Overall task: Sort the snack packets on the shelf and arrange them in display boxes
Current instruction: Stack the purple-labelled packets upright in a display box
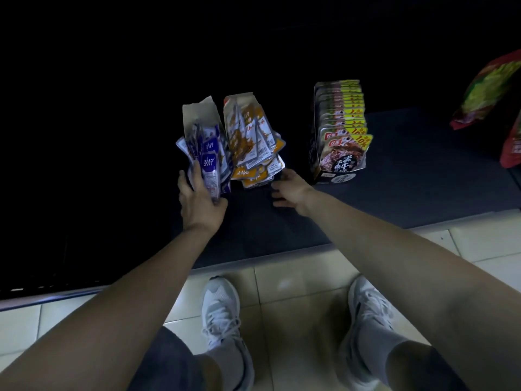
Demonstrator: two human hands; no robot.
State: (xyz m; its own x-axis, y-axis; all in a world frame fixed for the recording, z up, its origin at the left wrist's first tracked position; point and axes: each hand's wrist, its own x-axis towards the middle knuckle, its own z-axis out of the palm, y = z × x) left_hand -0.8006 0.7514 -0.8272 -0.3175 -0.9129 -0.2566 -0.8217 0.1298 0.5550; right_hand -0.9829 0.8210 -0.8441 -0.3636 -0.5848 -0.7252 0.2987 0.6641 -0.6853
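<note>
**shelfwatcher:** so where are the packets at? pic's super dark lol

**tilecam:** Middle of the shelf (pixel 423 170). The purple packets (pixel 210 162) fan out of an open brown box (pixel 197 114), tipped toward the person. Yellow packets (pixel 253 148) sit right at their 3 o'clock, spilling out of a second box (pixel 239 101), and the two piles touch.

**shelfwatcher:** and the hands?

**tilecam:** The left hand (pixel 201 200) comes in from 6 o'clock and grips the bottom ends of the purple bunch, fingers curled round them, thumb on the left side. The right hand (pixel 290 190) is at 5 o'clock of the yellow pile, fingers loosely spread and holding nothing. The tips are right by the pile's lower corner, but can't tell if they actually touch, too dim.

**shelfwatcher:** anything else on there?

**tilecam:** A dark box (pixel 338 177) at 3 o'clock of the yellow pile, well apart, its packets standing in a neat row. Red bags (pixel 485 91) up at 2 o'clock by the frame edge. Down at 6 o'clock, white shoes (pixel 222 309) on a tiled floor (pixel 296 292).
</note>
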